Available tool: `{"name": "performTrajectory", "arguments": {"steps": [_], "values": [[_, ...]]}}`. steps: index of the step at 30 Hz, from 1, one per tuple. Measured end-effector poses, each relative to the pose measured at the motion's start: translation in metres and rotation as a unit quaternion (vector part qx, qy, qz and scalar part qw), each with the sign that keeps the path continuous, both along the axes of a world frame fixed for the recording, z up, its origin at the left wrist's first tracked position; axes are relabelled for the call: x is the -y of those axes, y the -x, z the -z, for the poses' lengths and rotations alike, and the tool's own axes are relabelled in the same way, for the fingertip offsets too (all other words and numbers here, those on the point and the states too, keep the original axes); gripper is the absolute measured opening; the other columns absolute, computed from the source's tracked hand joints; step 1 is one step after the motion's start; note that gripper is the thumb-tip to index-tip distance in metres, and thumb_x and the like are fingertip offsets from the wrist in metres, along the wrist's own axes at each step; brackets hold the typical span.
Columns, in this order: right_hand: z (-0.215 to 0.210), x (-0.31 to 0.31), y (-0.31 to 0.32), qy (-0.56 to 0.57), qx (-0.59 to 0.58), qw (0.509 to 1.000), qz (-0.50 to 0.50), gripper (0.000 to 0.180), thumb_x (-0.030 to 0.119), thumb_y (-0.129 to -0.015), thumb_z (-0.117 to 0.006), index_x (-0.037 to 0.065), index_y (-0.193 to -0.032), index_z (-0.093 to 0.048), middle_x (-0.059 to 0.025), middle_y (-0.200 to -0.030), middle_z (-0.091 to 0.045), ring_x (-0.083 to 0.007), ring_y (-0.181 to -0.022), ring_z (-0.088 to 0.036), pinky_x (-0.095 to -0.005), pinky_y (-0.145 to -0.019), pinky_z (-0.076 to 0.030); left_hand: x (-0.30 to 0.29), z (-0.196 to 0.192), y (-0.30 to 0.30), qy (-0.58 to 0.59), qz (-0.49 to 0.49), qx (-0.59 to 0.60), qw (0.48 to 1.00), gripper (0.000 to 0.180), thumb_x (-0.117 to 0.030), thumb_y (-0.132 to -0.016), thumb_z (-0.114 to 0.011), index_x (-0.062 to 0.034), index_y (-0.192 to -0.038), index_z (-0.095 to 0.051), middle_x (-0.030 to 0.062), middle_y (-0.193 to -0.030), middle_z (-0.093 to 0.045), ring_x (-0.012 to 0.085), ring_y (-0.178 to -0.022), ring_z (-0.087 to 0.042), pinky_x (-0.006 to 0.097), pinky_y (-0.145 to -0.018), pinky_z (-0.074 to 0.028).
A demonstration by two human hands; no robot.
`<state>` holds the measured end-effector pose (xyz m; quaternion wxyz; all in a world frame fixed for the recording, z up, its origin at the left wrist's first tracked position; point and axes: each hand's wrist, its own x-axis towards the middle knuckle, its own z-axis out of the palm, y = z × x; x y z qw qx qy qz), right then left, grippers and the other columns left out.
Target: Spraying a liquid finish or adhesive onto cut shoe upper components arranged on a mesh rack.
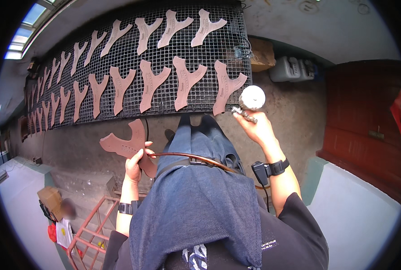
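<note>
In my left hand is a flat, pinkish-brown Y-shaped piece with a row of small marks along it, gripped by its lower stem. A brown hose starts beside those fingers and runs across my waist to the right; whether the hand grips it too is unclear. My right hand is closed around a spray gun with a round white cup on top. The gun is just right of the nearest Y-shaped piece on the mesh rack, and its nozzle is hard to make out.
A black mesh rack ahead carries two long rows of similar Y-shaped pieces. Behind its right end sit a cardboard box and pale plastic jugs. A dark red door stands at right; a pink metal frame is at lower left.
</note>
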<state>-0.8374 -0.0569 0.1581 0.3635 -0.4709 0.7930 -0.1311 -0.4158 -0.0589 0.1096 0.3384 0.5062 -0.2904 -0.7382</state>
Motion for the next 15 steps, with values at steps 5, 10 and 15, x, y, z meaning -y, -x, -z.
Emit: {"name": "performTrajectory", "arguments": {"steps": [5, 10, 15], "values": [[0.001, -0.032, -0.024, -0.050, 0.008, 0.999, -0.018, 0.037, 0.044, -0.086, -0.072, 0.009, -0.099, -0.074, -0.0159, -0.087, -0.073, -0.0311, -0.087, -0.072, -0.0385, -0.078, -0.054, -0.001, 0.003, -0.022, -0.001, 0.015, -0.009, 1.000, 0.047, -0.024, -0.095, -0.055, 0.0100, -0.127, -0.054, 0.0136, -0.089, -0.069, 0.0234, -0.087, -0.065, 0.034, -0.085, -0.049], [0.005, -0.041, -0.050, -0.029, 0.042, 0.999, 0.017, 0.037, 0.044, -0.087, -0.072, 0.011, -0.103, -0.075, -0.0142, -0.086, -0.073, -0.0289, -0.086, -0.072, -0.0371, -0.079, -0.054, -0.003, 0.007, -0.046, 0.001, 0.026, -0.030, 0.999, 0.048, -0.025, -0.094, -0.055, 0.0097, -0.128, -0.054, 0.0138, -0.090, -0.069, 0.0235, -0.088, -0.065, 0.034, -0.086, -0.049], [0.010, -0.031, -0.066, 0.000, 0.030, 0.999, 0.042, 0.034, 0.045, -0.089, -0.071, 0.014, -0.102, -0.075, -0.0132, -0.086, -0.073, -0.0285, -0.086, -0.072, -0.0371, -0.079, -0.054, -0.004, 0.009, -0.074, -0.003, 0.021, -0.034, 0.999, 0.048, -0.024, -0.095, -0.055, 0.0098, -0.129, -0.053, 0.0140, -0.090, -0.069, 0.0243, -0.088, -0.065, 0.034, -0.085, -0.049]]}}
